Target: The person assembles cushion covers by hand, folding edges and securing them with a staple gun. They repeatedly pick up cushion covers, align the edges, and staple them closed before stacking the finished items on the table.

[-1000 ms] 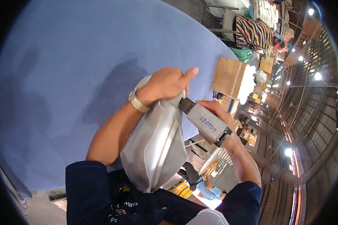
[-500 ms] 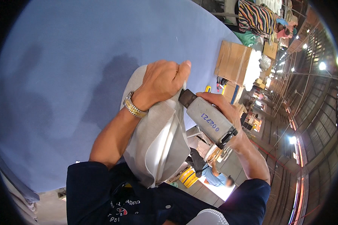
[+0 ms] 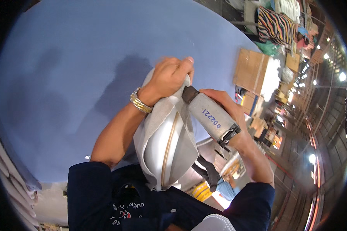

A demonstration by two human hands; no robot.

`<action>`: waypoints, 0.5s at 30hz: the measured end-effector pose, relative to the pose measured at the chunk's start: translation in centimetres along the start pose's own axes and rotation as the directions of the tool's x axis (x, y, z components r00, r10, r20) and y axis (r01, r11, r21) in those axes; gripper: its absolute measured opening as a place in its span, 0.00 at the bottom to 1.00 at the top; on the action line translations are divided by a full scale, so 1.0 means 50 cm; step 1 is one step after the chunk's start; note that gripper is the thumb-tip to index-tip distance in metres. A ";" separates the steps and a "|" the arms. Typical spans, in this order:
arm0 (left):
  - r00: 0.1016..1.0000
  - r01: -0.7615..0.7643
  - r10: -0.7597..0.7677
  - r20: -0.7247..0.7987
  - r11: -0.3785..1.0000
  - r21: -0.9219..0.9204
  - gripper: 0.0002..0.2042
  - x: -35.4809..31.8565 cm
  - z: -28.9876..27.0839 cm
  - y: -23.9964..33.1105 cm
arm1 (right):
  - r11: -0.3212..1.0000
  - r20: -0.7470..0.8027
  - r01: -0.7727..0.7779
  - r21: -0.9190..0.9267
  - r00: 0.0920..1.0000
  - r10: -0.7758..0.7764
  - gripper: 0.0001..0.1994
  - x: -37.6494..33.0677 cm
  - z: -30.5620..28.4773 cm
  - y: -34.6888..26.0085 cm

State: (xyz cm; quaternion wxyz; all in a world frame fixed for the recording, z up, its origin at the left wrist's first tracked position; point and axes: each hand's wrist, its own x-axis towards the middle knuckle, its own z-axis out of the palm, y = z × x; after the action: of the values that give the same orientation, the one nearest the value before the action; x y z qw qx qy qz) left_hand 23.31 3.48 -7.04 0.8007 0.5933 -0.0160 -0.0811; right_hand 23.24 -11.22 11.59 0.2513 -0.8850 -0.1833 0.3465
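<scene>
The blue surface (image 3: 85, 50) spanned 10 o'clock; the left hand (image 3: 169, 79) gripped grey fabric (image 3: 149, 129), gathered toward 12 but unclosed toward 6; the right hand (image 3: 231, 109) gripped a handheld tool (image 3: 211, 115).

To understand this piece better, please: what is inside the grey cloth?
Through the opening of the grey cloth, a white surface shows, with a tan strip along it. Whatever lies deeper cannot be seen, because the cloth covers it.

A row of blue digits stands on the flat side of the grey tool (image 3: 211, 116). White lettering, upside down around a red emblem (image 3: 125, 214), marks the dark shirt (image 3: 152, 210). Marks on the yellow container (image 3: 201, 191) are too small to read.
</scene>
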 end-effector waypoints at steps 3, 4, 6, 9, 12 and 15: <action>0.999 0.020 -0.020 0.026 1.000 -0.008 0.32 0.002 -0.005 0.004 | 0.997 -0.044 0.027 0.072 0.999 -0.024 0.34 -0.013 0.011 0.003; 0.998 0.043 -0.042 0.045 0.999 -0.013 0.32 -0.003 -0.006 0.008 | 0.996 -0.077 0.080 0.026 0.994 -0.077 0.35 -0.024 0.018 0.011; 0.998 0.011 -0.010 0.059 1.000 -0.021 0.33 -0.006 -0.008 0.017 | 0.978 -0.151 0.191 -0.087 0.968 -0.203 0.36 -0.049 0.029 0.029; 0.996 0.049 -0.047 0.080 0.998 -0.027 0.33 -0.020 -0.006 0.029 | 0.982 -0.336 0.188 0.010 0.925 -0.174 0.34 -0.134 0.079 0.058; 0.996 0.084 -0.084 0.022 0.996 -0.014 0.32 -0.016 -0.009 0.018 | 0.942 -0.429 0.000 0.334 0.891 0.152 0.29 -0.163 0.108 0.097; 0.994 0.105 -0.104 -0.027 0.991 0.076 0.31 -0.021 0.004 0.035 | 0.904 -0.431 -0.161 0.395 0.837 0.338 0.30 -0.164 0.170 0.256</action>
State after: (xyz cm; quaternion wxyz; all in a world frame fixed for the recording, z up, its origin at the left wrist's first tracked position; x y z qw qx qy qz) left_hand 22.46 3.94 -5.22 0.7718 0.6249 0.0213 -0.1153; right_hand 13.50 -22.93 3.15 0.3913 -0.9023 0.0684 0.1677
